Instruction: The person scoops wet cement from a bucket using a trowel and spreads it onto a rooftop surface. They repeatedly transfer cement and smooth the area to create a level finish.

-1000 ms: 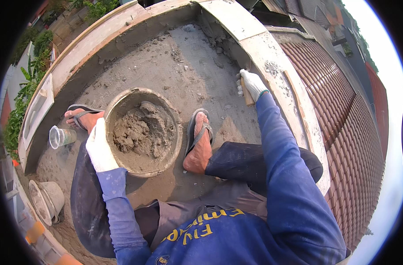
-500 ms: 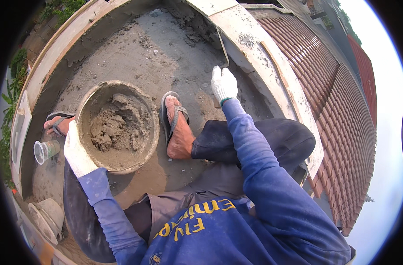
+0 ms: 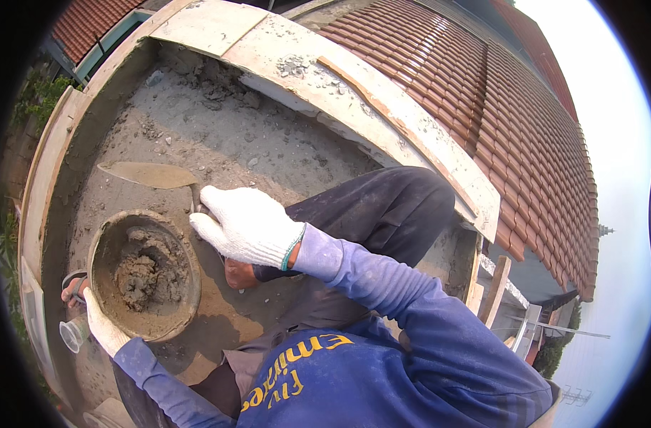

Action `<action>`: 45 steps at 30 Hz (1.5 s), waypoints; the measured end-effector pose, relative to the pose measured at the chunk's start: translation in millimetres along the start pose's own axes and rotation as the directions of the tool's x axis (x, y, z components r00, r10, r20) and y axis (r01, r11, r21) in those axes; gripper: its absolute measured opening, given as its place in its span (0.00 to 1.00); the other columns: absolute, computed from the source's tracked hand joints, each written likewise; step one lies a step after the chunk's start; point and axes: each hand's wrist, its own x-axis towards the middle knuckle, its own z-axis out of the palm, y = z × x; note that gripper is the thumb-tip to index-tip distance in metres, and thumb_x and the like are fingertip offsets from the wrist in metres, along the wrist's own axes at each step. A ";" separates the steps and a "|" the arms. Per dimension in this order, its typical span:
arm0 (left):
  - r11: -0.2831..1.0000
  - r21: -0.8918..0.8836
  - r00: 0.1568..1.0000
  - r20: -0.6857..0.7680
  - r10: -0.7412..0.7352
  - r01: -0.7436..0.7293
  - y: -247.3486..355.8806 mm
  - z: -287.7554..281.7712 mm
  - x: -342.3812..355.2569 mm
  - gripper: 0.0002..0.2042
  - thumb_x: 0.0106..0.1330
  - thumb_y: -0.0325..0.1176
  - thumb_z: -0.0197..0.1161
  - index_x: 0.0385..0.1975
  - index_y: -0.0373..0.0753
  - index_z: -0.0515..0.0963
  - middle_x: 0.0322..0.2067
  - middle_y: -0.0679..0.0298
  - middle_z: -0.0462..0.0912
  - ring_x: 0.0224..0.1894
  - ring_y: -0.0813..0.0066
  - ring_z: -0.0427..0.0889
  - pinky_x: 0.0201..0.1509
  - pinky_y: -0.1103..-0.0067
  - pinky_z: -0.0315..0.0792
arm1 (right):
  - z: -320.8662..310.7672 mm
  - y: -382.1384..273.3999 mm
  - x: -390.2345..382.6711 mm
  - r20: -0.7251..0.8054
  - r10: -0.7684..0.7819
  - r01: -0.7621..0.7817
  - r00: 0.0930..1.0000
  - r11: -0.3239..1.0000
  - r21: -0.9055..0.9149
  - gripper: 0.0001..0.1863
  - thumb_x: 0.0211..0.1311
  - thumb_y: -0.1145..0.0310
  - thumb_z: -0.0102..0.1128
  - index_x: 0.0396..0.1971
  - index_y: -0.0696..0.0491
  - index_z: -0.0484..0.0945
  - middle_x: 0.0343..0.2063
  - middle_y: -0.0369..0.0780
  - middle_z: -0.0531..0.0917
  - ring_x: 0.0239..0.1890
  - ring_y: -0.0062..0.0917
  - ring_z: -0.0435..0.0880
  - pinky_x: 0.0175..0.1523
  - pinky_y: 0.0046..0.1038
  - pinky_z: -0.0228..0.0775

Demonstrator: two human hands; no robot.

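My right hand (image 3: 243,225) in a white knitted glove is closed round the handle of a metal trowel (image 3: 143,175), whose flat blade points left above the far rim of a round mortar bucket (image 3: 97,250). My left hand (image 3: 104,324), also gloved, grips the bucket's near left rim, its fingers partly hidden. Inside the bucket lies a lumpy heap of wet grey mortar (image 3: 143,274). Just left of my left hand is a clear plastic cup (image 3: 73,333). My sandalled left foot (image 3: 73,289) shows beside the bucket, and my right foot is mostly hidden behind my right hand.
A curved pale formwork edge (image 3: 282,60) borders the rough cement ledge (image 3: 168,128) where I sit, with red tiled roofing (image 3: 511,164) beyond it at the right. Wooden pieces (image 3: 493,289) stand by my right knee (image 3: 418,200). Green plants show past the left edge.
My right hand has swung from the right-hand edge leftward and nearer, bringing the trowel over beside the bucket. The view has turned right, showing more of the roof.
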 end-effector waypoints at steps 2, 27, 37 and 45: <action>0.998 0.014 0.998 -0.035 -0.059 0.060 3.1 7.1 -0.2 0.23 0.88 0.51 0.55 0.65 0.37 0.81 0.60 0.61 0.87 0.60 0.65 0.86 0.75 0.64 0.70 | 3.8 -14.1 -20.2 -0.002 -0.128 0.128 0.992 0.992 -0.019 0.18 0.73 0.53 0.66 0.40 0.55 0.81 0.30 0.50 0.87 0.37 0.52 0.91 0.42 0.50 0.83; 0.933 0.216 0.957 0.066 0.282 -0.289 5.5 66.7 -42.9 0.15 0.84 0.37 0.66 0.53 0.29 0.89 0.44 0.61 0.93 0.39 0.77 0.91 0.43 0.79 0.85 | 96.1 -4.9 -21.2 0.283 -0.424 0.482 0.860 0.857 -0.183 0.09 0.61 0.69 0.68 0.37 0.57 0.80 0.30 0.50 0.88 0.34 0.49 0.92 0.36 0.49 0.82; 0.883 0.348 0.943 0.001 0.334 -0.313 -1.6 75.7 -53.3 0.15 0.81 0.37 0.70 0.54 0.29 0.90 0.45 0.68 0.91 0.45 0.83 0.84 0.52 0.81 0.78 | 117.0 -2.5 43.5 0.535 -0.111 0.352 0.838 0.858 -0.374 0.23 0.75 0.51 0.60 0.49 0.55 0.91 0.35 0.52 0.92 0.37 0.52 0.93 0.51 0.49 0.84; 0.939 0.226 0.959 -0.059 0.278 -0.259 2.9 62.1 -47.1 0.16 0.82 0.38 0.68 0.53 0.28 0.90 0.44 0.66 0.92 0.43 0.81 0.86 0.50 0.79 0.79 | 88.1 -59.5 18.9 0.884 0.185 -0.143 0.430 0.980 -0.136 0.28 0.84 0.50 0.51 0.49 0.63 0.86 0.29 0.48 0.91 0.24 0.37 0.93 0.32 0.35 0.91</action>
